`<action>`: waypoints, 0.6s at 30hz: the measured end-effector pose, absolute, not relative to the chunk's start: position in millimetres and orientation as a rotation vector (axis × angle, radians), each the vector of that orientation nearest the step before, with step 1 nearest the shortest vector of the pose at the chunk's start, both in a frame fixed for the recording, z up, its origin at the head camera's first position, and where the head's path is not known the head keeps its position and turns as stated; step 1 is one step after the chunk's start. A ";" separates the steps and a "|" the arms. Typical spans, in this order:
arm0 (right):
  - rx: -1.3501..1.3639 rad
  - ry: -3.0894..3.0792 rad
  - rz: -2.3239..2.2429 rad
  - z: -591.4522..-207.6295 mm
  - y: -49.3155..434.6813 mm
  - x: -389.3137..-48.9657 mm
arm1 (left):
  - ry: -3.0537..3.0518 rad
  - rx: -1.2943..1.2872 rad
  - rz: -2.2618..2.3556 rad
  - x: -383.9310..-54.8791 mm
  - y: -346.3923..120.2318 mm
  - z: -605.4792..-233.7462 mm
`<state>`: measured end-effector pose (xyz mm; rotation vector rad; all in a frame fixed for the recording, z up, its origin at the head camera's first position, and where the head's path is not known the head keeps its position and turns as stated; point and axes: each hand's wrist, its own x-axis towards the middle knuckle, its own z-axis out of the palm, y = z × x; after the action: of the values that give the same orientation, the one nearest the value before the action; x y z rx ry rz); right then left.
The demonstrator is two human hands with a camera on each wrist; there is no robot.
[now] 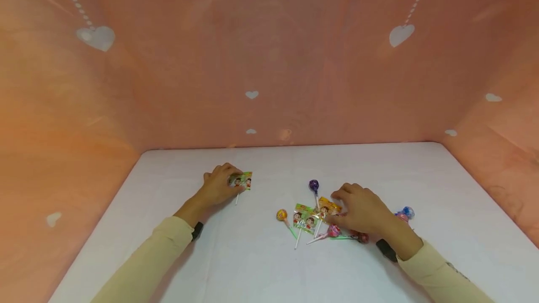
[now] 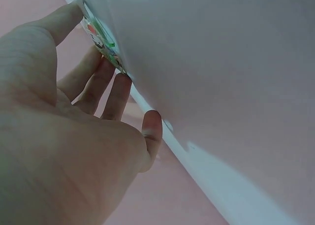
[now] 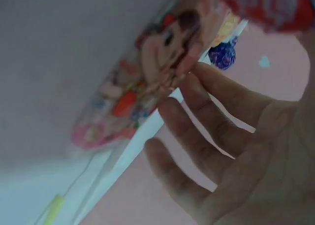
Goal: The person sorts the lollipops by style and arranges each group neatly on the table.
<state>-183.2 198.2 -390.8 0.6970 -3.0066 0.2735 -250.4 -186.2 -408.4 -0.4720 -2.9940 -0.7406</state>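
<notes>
Left hand (image 1: 219, 186) pinches a green-wrapped lollipop (image 1: 247, 181), apparently positioning it. Right hand (image 1: 362, 208), loose beside an orange-wrapped lollipop (image 1: 327, 207), likely needs to pinch.

The person's left cream-sleeved forearm (image 1: 143, 258) slants inward across the flat, white, cloth-covered table (image 1: 236, 265), its bare wrist (image 1: 188, 211) straight. The left hand (image 1: 221, 185) sits left of the table's centre, nearer the far edge, palm facing inward. Its thumb (image 2: 56, 25) and bent fingers (image 2: 118, 94) close in a pinch, the little finger (image 2: 153, 129) held apart.

The right cream-sleeved forearm (image 1: 438, 270) angles inward from the table's near right. The right hand (image 1: 363, 207) is right of the table's centre, knuckles up, fingers gently bent and parted; blur makes it hard to say whether its fingertips (image 3: 172, 109) touch anything.
</notes>
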 end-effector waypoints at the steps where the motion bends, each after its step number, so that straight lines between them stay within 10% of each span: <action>1: 0.699 -3.005 0.275 -391.8 197.0 -182.4 | -2.995 -0.468 -0.736 -250.5 -185.6 -408.2; 18: 0.723 -3.001 0.196 -382.8 193.8 -193.5 | -3.006 -0.464 -0.703 -249.9 -183.7 -405.9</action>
<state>-193.5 193.8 -382.8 0.7231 -3.0008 0.1965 -249.9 -183.7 -405.9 -0.4641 -3.0058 -0.7033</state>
